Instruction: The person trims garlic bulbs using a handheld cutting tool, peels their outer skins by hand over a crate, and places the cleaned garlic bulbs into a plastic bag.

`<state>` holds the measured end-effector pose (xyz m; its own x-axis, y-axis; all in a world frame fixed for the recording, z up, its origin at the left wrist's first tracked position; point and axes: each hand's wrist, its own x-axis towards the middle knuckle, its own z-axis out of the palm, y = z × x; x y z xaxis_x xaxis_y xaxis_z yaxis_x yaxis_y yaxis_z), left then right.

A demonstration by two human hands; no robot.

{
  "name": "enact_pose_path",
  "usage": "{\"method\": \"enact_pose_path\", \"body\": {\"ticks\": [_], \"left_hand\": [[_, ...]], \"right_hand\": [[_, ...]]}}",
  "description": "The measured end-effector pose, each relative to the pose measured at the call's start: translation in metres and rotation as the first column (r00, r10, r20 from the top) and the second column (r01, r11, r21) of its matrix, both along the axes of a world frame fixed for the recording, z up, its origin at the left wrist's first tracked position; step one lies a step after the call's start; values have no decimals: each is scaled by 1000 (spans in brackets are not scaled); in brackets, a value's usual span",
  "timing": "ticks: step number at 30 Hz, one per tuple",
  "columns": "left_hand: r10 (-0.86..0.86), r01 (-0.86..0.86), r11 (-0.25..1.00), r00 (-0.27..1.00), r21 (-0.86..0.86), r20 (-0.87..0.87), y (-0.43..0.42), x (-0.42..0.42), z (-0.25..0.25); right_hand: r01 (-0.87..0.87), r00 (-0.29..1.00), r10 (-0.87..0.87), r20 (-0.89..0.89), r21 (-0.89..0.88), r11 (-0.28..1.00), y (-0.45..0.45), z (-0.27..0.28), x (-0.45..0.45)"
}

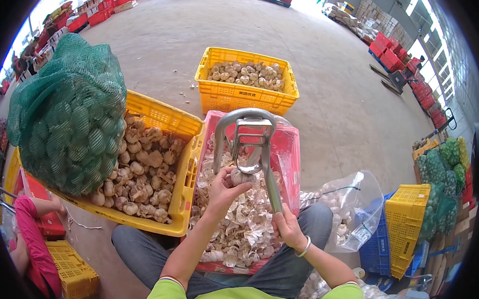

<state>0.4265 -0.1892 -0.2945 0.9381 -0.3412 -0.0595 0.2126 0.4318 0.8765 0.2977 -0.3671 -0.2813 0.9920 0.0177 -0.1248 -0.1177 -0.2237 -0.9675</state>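
My left hand (226, 189) pinches a garlic bulb (242, 177) just under the round metal end of a lever cutter (247, 114). Around the cutter's long handle (273, 188), my right hand (290, 230) is closed. The tool stands over a red crate (288, 146) that holds a deep layer of papery garlic skins (236, 234) between my knees. To the left, a yellow crate (192, 182) is filled with garlic bulbs that have dry skins. Whether the bulb in my fingers touches the cutter's blade, I cannot tell.
A green mesh sack (66, 122) of garlic rests on the left crate. Ahead stands another yellow crate (246, 99) with garlic. At right are a clear plastic bag (366, 217) of pale bulbs and tilted yellow crates (405, 224). A person's pink sleeve (33, 242) shows at lower left.
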Motion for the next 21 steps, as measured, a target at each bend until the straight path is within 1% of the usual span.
{"method": "enact_pose_path", "body": {"ticks": [4,6,9,10,13,14,16,17,18,20,21], "left_hand": [[6,-5,1000,998,-14,55,-3,0,3],[5,-4,1000,996,-20,84,-1,0,0],[-120,122,992,991,-28,54,12,-2,-3],[-190,192,980,981,-52,37,18,-4,-1],[-213,213,974,977,-73,7,31,-13,17],[-215,217,975,974,-34,73,33,-15,12],[-254,252,966,966,60,44,44,-17,10],[-273,268,958,962,106,30,48,-17,10],[-237,233,968,971,89,39,50,-18,11],[-198,195,971,980,138,12,56,-16,11],[-176,174,971,984,162,-4,59,-16,9]], "right_hand": [[47,992,-31,119,-136,990,-6,-42,17],[69,981,-29,193,-202,977,-7,-54,25],[121,980,-68,187,-293,948,-1,-41,26],[273,882,-15,471,-485,831,0,-44,30],[448,699,4,715,-442,777,19,-5,27],[329,771,-14,637,-378,865,31,6,24],[160,851,-6,526,-249,955,54,16,32],[78,882,12,472,-172,982,62,19,38],[27,895,46,445,-156,987,65,17,47],[-85,913,127,388,-124,989,70,-1,70],[-115,934,125,334,-49,992,73,-11,77]]}}
